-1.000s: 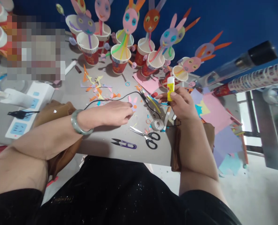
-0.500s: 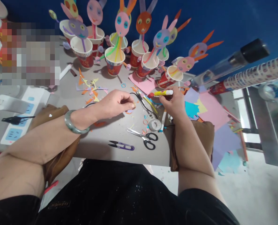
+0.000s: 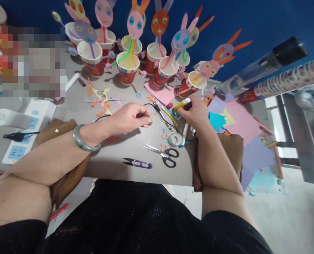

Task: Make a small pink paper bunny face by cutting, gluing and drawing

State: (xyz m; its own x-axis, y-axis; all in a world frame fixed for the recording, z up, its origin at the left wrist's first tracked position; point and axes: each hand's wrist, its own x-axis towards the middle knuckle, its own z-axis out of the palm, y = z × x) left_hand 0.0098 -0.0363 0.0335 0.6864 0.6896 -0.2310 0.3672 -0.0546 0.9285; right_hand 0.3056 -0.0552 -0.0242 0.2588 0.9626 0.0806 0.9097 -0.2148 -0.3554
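My right hand (image 3: 194, 112) is closed around a yellow marker (image 3: 179, 106) with a white end (image 3: 186, 101), which tilts up toward the palm. A small red piece (image 3: 169, 105) shows just left of the marker; I cannot tell whether it touches it. To the left, my left hand (image 3: 132, 117) hovers over the table in a pinch, thumb against fingertips. A tiny yellowish bit shows at the fingertips, too small to name. Below the hands lie black-handled scissors (image 3: 163, 154), purple thread snips (image 3: 137, 163) and a roll of clear tape (image 3: 175, 139).
Paper cups with paper rabbit figures, such as one red cup (image 3: 127, 68), line the back. Paper scraps (image 3: 104, 100) litter the table (image 3: 106, 165). Coloured sheets (image 3: 242, 120) lie right, near stacked cups (image 3: 286, 79). A power strip (image 3: 27, 132) is at left.
The yellow marker has turned in my right hand, its white end now pointing more upward, and the red piece appears apart from it. My left hand stays almost still.
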